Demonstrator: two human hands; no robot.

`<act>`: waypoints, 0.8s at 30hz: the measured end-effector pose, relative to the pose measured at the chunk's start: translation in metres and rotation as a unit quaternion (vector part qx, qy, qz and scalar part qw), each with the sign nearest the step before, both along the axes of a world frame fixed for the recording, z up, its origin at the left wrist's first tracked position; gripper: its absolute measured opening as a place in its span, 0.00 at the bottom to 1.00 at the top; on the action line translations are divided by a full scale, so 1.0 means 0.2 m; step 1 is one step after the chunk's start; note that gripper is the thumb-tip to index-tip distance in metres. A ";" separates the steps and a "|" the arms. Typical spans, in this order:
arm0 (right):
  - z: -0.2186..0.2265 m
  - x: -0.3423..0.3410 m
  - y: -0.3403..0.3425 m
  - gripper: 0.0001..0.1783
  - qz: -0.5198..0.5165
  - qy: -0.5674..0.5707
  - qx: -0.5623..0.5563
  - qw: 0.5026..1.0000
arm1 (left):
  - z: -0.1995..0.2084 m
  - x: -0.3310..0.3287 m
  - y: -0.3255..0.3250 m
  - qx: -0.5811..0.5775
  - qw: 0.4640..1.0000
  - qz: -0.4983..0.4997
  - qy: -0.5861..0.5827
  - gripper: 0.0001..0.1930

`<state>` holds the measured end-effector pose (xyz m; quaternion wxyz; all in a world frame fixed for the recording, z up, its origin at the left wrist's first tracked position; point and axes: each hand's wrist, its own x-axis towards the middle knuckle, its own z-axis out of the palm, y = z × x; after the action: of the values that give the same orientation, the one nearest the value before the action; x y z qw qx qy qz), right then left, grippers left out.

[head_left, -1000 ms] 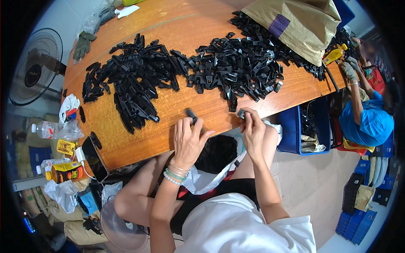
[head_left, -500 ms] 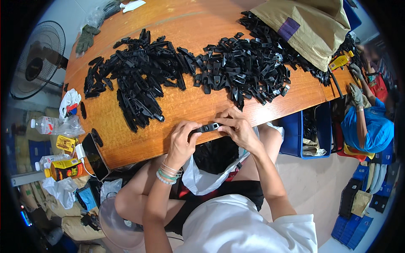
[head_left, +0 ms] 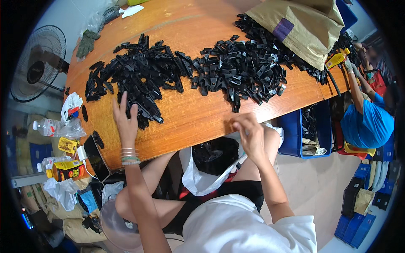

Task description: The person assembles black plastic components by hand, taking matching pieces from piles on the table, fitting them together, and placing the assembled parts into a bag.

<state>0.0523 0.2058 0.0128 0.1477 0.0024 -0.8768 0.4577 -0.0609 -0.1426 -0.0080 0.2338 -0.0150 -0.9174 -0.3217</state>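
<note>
Spread wide, the grip of the left hand [head_left: 126,126] is at the near left side of the long black parts [head_left: 137,78]. Curled and blurred, the right hand [head_left: 251,134] hovers by the counter's [head_left: 185,116] near edge; whether its grip pinches anything, I cannot tell. Small black parts [head_left: 240,71] lie farther right.

The left hand [head_left: 126,125], fingers spread, is at the long parts [head_left: 141,76] toward the bench [head_left: 185,122]'s left edge. The right hand [head_left: 250,135], blurred, curls at the near edge; short parts [head_left: 242,71] lie beyond. Past the left edge stands a fan [head_left: 37,69].
</note>
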 end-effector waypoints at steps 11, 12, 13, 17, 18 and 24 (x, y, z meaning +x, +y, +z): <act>-0.10 -0.20 -0.06 0.18 -0.138 0.064 0.174 0.973 | -0.03 0.06 0.59 -0.098 0.994 -0.049 -0.018 0.30; -0.10 -0.19 -0.08 0.18 -0.128 0.063 0.172 0.975 | -0.02 0.08 0.61 -0.113 0.993 -0.040 -0.016 0.30; -0.09 -0.17 -0.08 0.18 -0.122 0.061 0.172 0.976 | -0.01 0.09 0.63 -0.111 0.993 -0.042 -0.017 0.30; -0.03 -0.11 -0.04 0.22 -0.106 -0.045 0.056 0.992 | 0.04 0.21 0.72 -0.131 0.983 -0.068 0.106 0.16; -0.07 -0.12 -0.03 0.22 -0.107 -0.045 0.056 0.992 | 0.04 0.24 0.75 -0.173 0.975 -0.106 0.088 0.15; -0.08 -0.09 -0.02 0.17 -0.058 0.028 0.021 0.998 | -0.01 0.36 0.87 -0.162 0.956 -0.237 0.060 0.15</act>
<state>0.0336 0.2018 -0.0023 0.1979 -0.0325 -0.8803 0.4300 0.0110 0.0311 -0.0101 0.2000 -0.2893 -0.9114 -0.2136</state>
